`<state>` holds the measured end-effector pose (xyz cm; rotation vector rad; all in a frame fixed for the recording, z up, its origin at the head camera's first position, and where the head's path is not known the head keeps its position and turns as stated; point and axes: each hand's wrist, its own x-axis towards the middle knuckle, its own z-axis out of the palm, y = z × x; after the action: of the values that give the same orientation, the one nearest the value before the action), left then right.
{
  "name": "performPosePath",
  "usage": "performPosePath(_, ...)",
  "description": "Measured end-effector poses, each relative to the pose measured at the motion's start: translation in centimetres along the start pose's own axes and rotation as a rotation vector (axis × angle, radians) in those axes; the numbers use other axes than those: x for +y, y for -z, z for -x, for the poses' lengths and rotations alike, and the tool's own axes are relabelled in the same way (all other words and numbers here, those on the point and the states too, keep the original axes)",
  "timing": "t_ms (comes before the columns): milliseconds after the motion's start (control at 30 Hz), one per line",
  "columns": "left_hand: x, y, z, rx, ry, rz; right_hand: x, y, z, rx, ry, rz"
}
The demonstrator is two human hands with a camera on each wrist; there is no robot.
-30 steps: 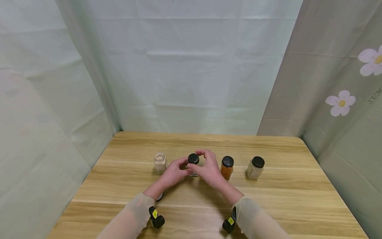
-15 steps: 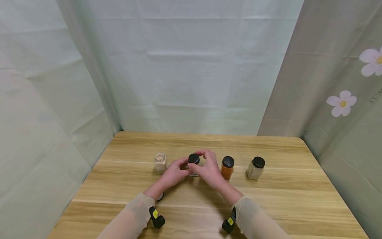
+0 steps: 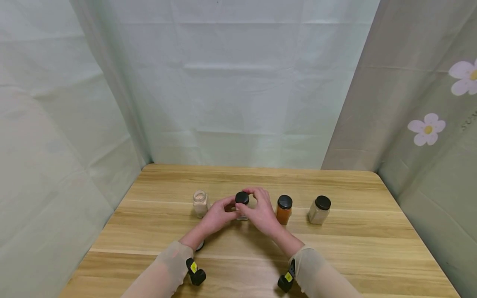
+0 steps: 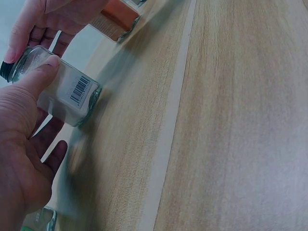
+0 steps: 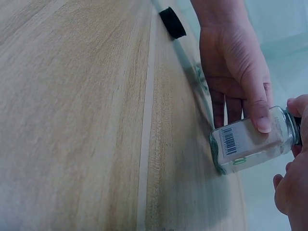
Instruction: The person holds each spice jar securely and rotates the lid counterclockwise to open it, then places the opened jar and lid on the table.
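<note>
A square glass spice jar (image 4: 67, 91) with a barcode label and pale contents is between both hands, its base right at the tabletop. My left hand (image 3: 217, 216) holds the jar's body from the left, the thumb lying along the glass. From the right, my right hand (image 3: 263, 212) grips the black lid (image 3: 242, 198), with thumb and fingers at its edge. In the right wrist view, the right hand covers most of that lid. Left of the hands stands a lidless jar (image 3: 200, 205) of pale powder. A loose black lid (image 5: 172, 23) lies on the table near the left wrist.
To the right of the hands stand an orange-filled jar (image 3: 284, 212) and a jar of pale contents (image 3: 318, 212), both with black lids. The wooden table (image 3: 357, 256) is bordered by hanging cloth (image 3: 238, 103) at the back and sides.
The fingers of the right hand have shifted slightly at the lid. The left hand, the held jar and the other jars stay in place.
</note>
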<state>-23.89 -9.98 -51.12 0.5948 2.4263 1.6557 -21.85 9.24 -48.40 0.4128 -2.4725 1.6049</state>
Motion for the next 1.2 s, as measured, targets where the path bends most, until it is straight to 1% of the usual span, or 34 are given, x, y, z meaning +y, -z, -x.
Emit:
performPosePath(233,0.1,0.1,0.1,-0.004,0.008,0.022,0.1,0.0,0.0,-0.011,0.018,0.015)
performPosePath(500,0.2,-0.2,0.1,0.023,-0.01,0.038,-0.1,0.1,0.1,-0.036,0.031,0.011)
performPosePath(600,1.0,-0.2,0.3,0.019,-0.008,0.041,-0.1,0.1,0.1,-0.047,0.033,0.015)
performPosePath(700,2.4,0.1,0.7,0.001,-0.01,0.053,0.1,0.1,0.1,-0.059,0.037,0.022)
performPosePath(767,3.2,0.2,1.0,-0.005,-0.021,0.059,0.1,0.1,0.2,-0.066,0.039,0.027)
performPosePath(833,3.6,0.3,1.2,-0.004,-0.03,0.062,0.1,0.1,0.2,-0.074,0.039,0.031)
performPosePath(967,1.6,0.1,0.6,0.0,-0.026,0.045,0.0,0.2,0.2,-0.086,0.046,0.037)
performPosePath(1067,0.3,0.0,0.1,-0.003,-0.01,0.041,0.0,0.2,0.2,-0.092,0.049,0.028)
performPosePath(1200,0.3,0.0,0.2,-0.002,-0.001,0.037,0.0,0.2,0.2,-0.095,0.042,0.013)
